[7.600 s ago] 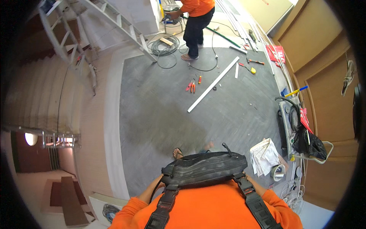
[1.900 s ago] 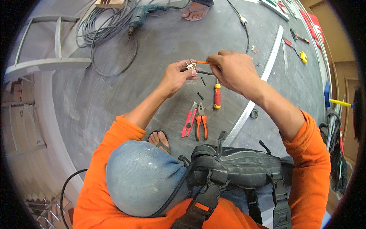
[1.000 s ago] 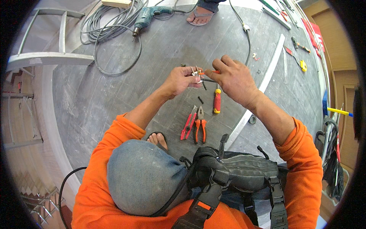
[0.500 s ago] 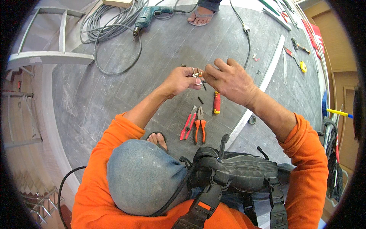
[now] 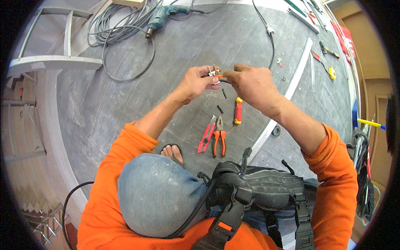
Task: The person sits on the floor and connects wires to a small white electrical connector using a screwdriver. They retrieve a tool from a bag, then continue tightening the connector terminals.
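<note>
Between the thumb and fingers of my left hand [image 5: 194, 83] is a small white electrical fitting [image 5: 213, 73] with metal prongs, perhaps the inside of a plug. My right hand [image 5: 255, 86] is closed in a pinch on an orange wire [image 5: 221, 76] that runs to the fitting. A short dark cable end [image 5: 223, 81] shows just below that wire. On the floor under my hands lie a red-and-yellow handled tool [image 5: 238, 111], orange-handled pliers [image 5: 219, 137] and a red utility knife [image 5: 206, 135]. Small black offcuts [image 5: 220, 109] lie near them.
A drill [image 5: 161, 17] and a coiled grey cable [image 5: 118, 27] are at the far left, beside a metal ladder [image 5: 56, 62]. A long white strip [image 5: 291, 85] crosses the floor on the right. Beyond it lie a hammer [image 5: 329, 50] and a yellow tape measure [image 5: 331, 73].
The foot of another person at the top has gone out of view. My right hand has turned and moved slightly right, showing more of the orange wire.
</note>
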`<control>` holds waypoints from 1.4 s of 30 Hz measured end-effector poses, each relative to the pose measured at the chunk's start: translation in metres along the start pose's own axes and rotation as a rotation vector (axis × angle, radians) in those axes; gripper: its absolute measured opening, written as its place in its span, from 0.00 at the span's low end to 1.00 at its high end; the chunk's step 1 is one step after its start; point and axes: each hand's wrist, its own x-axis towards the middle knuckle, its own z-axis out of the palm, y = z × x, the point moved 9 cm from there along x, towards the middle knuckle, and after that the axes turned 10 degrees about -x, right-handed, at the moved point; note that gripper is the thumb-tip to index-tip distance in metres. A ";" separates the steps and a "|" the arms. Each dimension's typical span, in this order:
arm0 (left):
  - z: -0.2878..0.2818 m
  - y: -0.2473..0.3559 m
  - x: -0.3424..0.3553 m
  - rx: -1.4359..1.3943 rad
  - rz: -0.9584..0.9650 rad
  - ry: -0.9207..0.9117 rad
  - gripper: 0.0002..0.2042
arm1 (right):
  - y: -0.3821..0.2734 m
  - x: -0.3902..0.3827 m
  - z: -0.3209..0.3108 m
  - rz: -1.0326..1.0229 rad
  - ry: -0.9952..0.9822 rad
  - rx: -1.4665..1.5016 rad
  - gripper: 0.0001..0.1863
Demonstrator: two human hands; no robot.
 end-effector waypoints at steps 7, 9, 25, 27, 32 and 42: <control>0.003 0.002 0.003 0.006 -0.029 -0.029 0.21 | 0.005 -0.004 -0.011 -0.001 0.161 -0.079 0.19; 0.004 0.001 0.003 -0.010 -0.030 -0.036 0.21 | 0.005 -0.003 -0.009 -0.004 0.141 -0.085 0.19; 0.004 -0.005 0.001 -0.016 -0.037 -0.042 0.20 | 0.004 -0.003 -0.009 -0.070 0.158 -0.088 0.12; 0.006 -0.003 0.001 -0.003 -0.036 -0.034 0.19 | 0.002 -0.005 -0.012 -0.114 0.191 -0.123 0.12; 0.007 -0.003 0.000 0.031 -0.010 -0.011 0.18 | -0.009 -0.004 -0.007 -0.177 0.163 -0.150 0.14; 0.001 -0.002 -0.003 0.107 0.066 0.006 0.16 | -0.028 -0.001 -0.004 -0.278 0.249 -0.199 0.13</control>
